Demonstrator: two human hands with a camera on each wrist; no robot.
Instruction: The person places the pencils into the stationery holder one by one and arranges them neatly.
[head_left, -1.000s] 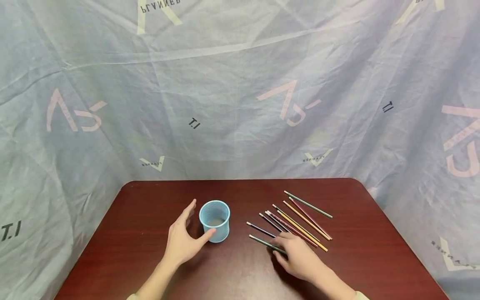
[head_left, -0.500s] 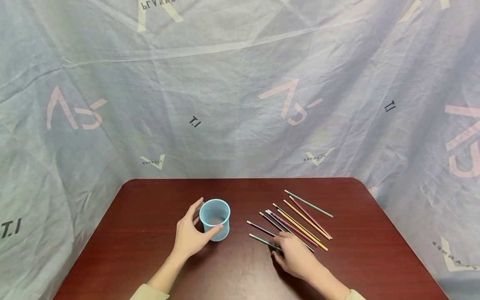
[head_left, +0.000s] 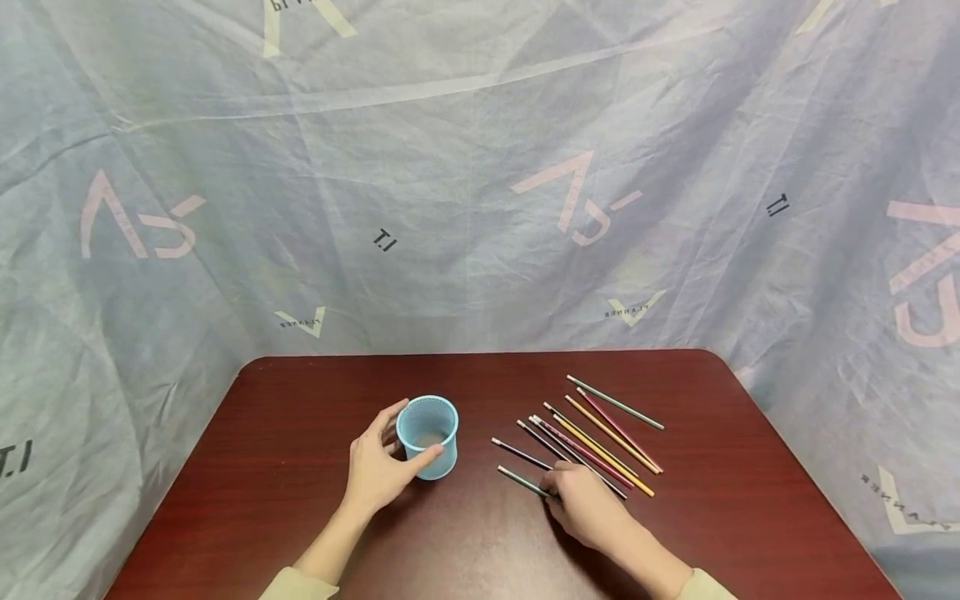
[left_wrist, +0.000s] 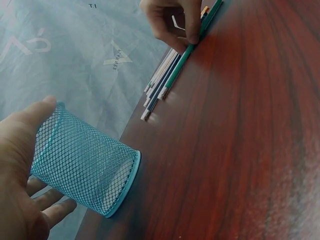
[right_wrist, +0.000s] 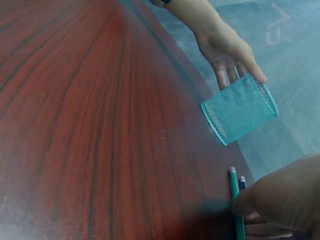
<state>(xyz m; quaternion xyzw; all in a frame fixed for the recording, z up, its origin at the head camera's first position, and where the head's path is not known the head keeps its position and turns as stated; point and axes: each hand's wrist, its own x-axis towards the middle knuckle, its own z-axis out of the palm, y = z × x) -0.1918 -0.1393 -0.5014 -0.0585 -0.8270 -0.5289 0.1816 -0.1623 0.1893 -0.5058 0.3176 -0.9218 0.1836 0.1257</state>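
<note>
A light blue mesh pencil cup stands upright on the table, with nothing visible inside. My left hand holds it from the left, thumb at the near side of its rim and fingers round the far side. To the right, my right hand pinches a green pencil that lies at the near side of a loose spread of pencils. The hand covers the far end of this pencil in the head view. A dark blue pencil lies just beyond it, partly behind the fingers.
Several more pencils, among them a yellow one and a red one, fan out slantwise right of the cup. Another green pencil lies farthest back. The dark red table ends at a grey printed cloth.
My left hand has moved right, from beside the pencil cup to holding it. My right thumb and fingers have drawn together on the near green pencil. The head view has shifted slightly.
</note>
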